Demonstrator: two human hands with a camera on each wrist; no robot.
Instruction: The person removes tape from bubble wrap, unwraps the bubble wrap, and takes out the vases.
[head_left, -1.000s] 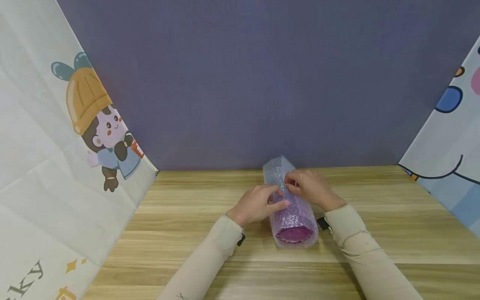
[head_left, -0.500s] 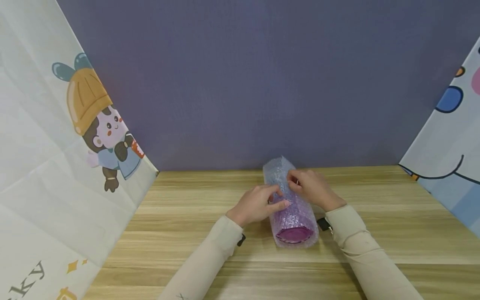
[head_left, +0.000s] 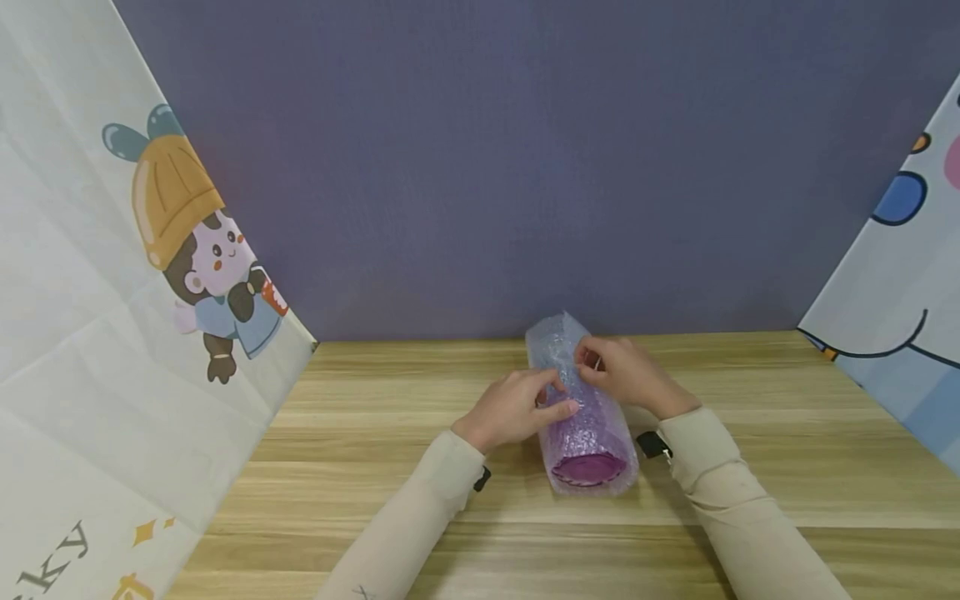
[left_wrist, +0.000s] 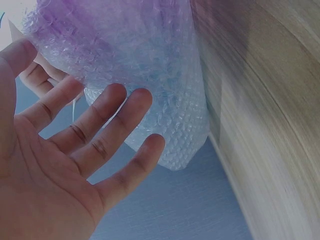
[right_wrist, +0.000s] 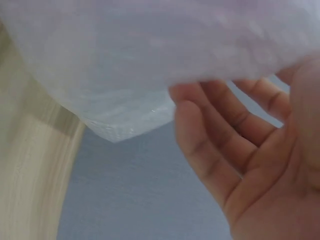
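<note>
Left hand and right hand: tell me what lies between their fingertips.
In the head view, a stretch of the bubble-wrapped purple bundle lies between the left hand and the right hand at the fingertips.

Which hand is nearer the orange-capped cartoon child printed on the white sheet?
Left. The left hand, at the purple-blue bubble-wrapped cylinder, is right of the child; the right hand is farther right.

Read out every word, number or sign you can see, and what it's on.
"ky", after a cut-off letter: on the left white sheet.
Orange mark below it: cut off, unreadable.
Dark mark on the left sleeve: unreadable.
Bubble-wrapped purple object: no readable text.
</note>
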